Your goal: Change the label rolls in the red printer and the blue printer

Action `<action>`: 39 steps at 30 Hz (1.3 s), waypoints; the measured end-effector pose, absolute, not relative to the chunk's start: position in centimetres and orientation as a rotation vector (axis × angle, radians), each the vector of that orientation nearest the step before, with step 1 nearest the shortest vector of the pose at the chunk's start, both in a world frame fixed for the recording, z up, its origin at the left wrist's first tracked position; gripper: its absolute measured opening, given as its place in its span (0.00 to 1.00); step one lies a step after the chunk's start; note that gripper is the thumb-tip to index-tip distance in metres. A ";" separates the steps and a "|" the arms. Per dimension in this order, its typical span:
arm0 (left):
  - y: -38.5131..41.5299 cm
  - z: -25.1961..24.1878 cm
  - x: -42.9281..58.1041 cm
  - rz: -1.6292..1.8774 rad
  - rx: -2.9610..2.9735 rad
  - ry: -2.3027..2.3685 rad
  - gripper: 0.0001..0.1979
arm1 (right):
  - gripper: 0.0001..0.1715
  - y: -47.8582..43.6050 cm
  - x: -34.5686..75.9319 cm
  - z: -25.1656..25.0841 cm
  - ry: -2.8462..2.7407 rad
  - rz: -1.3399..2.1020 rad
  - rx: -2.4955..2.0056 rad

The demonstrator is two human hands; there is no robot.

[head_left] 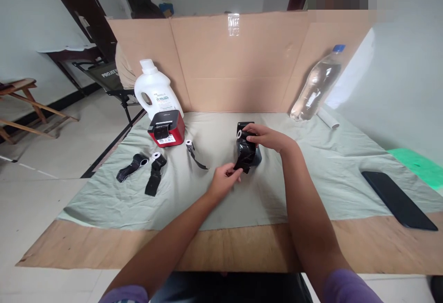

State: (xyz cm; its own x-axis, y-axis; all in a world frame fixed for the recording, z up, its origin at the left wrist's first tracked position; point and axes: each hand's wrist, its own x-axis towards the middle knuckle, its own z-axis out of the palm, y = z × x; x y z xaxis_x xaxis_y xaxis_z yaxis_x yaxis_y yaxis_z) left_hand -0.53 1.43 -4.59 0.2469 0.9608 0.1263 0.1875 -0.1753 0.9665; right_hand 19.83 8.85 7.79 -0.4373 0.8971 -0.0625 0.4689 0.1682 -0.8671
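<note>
At the middle of the cloth, a glossy black roll [246,148] with a white core has a loose strip hanging toward me. My right hand [265,135] holds the roll from above, its fingers curled over the top right beside the core. The strip's lower end is pinched between the thumb and fingers of my left hand [224,178]. Behind and under the roll sits a dark box-like device [258,156], mostly hidden by the roll and my right hand. To the left of my left hand lies a small black roll [189,144] with its strip uncurled.
A red and black label printer [173,132] with a black strip stands left, before a white detergent jug [157,91]. Two black rolls [155,169] lie nearer. A water bottle [316,84] leans on the cardboard [238,72]; a phone [398,199] lies right.
</note>
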 end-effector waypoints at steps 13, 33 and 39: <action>-0.9 -4.9 1.8 1.006 1.547 1.030 0.16 | 0.26 12.1 17.5 3.2 -2.211 0.396 -2.034; -0.4 -4.8 0.8 0.789 2.055 1.171 0.22 | 0.28 12.8 17.0 -0.2 -2.076 0.263 -2.033; -0.5 -4.6 0.8 0.669 2.371 1.232 0.25 | 0.14 13.5 17.5 -1.0 -1.761 0.164 -1.972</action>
State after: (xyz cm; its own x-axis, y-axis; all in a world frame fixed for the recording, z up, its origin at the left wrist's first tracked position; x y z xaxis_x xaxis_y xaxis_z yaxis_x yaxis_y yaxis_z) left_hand 0.77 -0.51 -4.62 0.5009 0.8334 0.2336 0.6499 -0.5404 0.5344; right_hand 17.47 13.54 -0.98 0.1616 0.9602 0.2279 0.9016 -0.0498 -0.4296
